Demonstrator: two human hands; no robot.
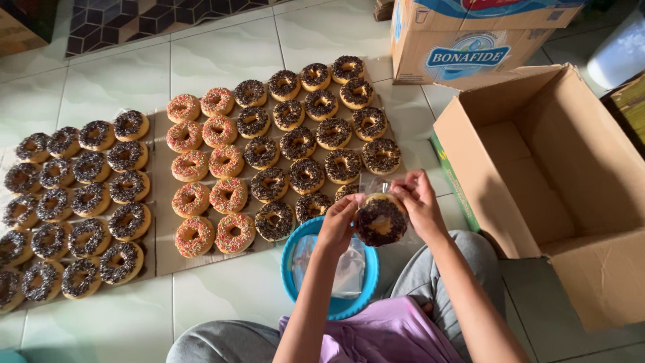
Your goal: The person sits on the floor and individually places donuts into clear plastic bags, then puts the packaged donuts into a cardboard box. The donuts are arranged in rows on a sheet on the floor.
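Above the blue bowl [295, 282], our left hand [338, 225] and right hand [418, 202] pinch a chocolate-sprinkled doughnut [380, 222] halfway into a clear bag [373, 184]; loosened fingers could likely smear its topping.

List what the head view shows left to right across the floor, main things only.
Chocolate-sprinkle donuts → rainbow-sprinkle donuts → second batch of chocolate-sprinkle donuts → left hand → bagged donut → right hand → open cardboard box.
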